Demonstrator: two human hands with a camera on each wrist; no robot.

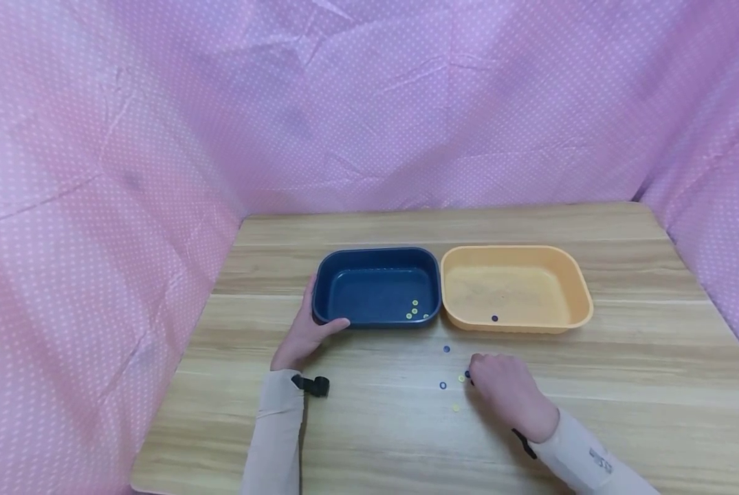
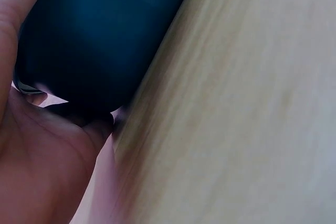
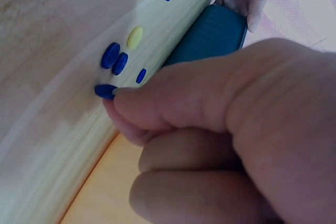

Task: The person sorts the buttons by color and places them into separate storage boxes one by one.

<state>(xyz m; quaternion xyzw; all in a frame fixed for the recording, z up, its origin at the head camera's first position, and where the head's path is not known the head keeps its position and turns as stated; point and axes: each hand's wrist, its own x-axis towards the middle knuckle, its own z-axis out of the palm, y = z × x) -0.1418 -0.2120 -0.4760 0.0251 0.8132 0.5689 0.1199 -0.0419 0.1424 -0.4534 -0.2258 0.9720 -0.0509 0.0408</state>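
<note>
Right hand [image 1: 510,390]: thumb and finger pinching a blue disc [image 3: 104,91], near side of the orange tub [image 1: 530,282]
Left hand [image 1: 303,337]: gripping a corner of the navy tub [image 1: 363,289]
In the way: loose discs [image 1: 443,386], kinda crowded

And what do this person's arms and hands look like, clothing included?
The left hand and right hand are bare. The left sleeve and right sleeve are pale beige; the right one bears a grey marking, unreadable here. A black fitting with a rounded end sits at the left wrist, a black strap at the right.
</note>
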